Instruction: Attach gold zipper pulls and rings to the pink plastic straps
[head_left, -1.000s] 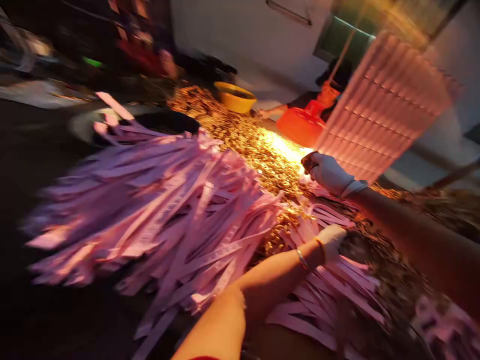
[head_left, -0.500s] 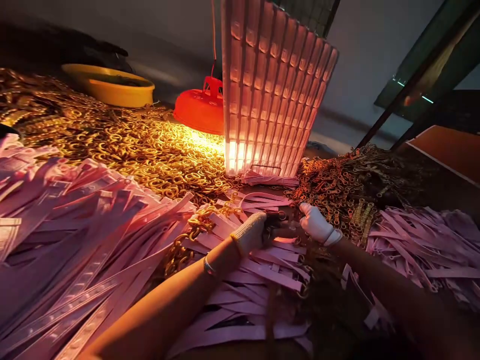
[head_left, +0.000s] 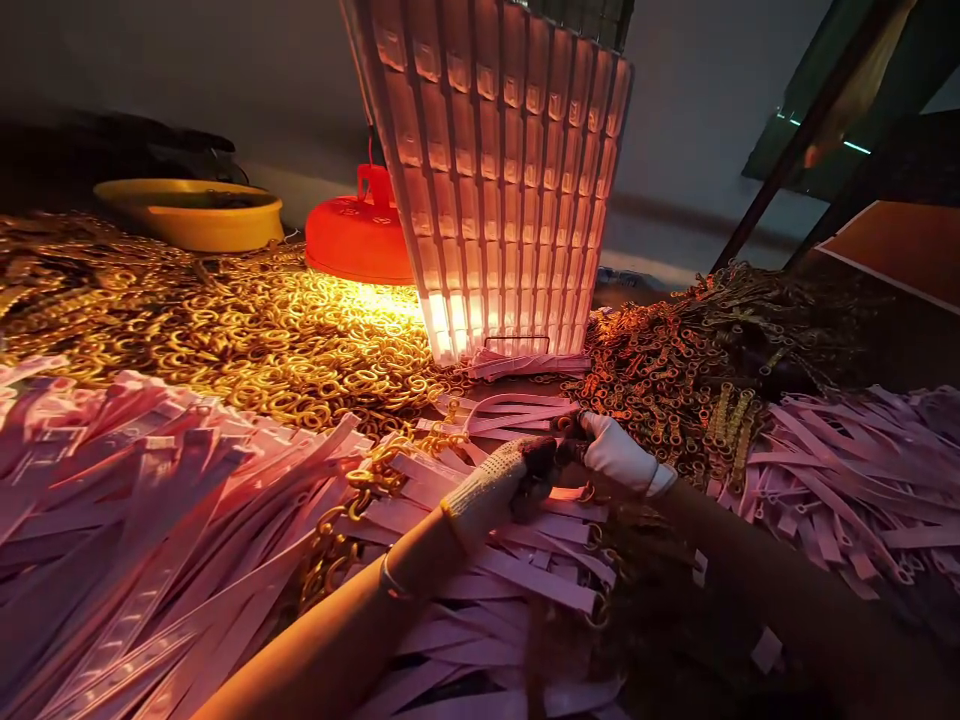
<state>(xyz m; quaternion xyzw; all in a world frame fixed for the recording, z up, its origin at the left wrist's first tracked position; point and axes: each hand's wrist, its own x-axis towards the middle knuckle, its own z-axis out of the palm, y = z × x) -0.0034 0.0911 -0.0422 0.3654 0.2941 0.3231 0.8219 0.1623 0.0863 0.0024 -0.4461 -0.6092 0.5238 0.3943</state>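
My left hand (head_left: 499,485), in a knitted glove with dark fingertips, is closed in the middle of the view. My right hand (head_left: 619,455), in a white glove, is closed too, its fingertips meeting the left ones. Whatever lies between the fingers is dark and too small to make out. Under and beside the hands lie pink straps (head_left: 551,580), several with metal rings at their right ends. More pink straps (head_left: 525,408) lie just behind the fingers. Gold chain (head_left: 326,550) runs along the left side of the straps below my left hand.
A large heap of gold rings (head_left: 300,340) glows under a red lamp (head_left: 356,240). A ribbed translucent panel (head_left: 510,190) stands behind the hands. Small metal clasps (head_left: 660,370) are piled right. Pink strap heaps lie left (head_left: 150,540) and right (head_left: 862,470). A yellow basin (head_left: 217,235) stands back left.
My right hand has moved left and met my left hand, where a gap showed between them before. The camera view has shifted slightly.
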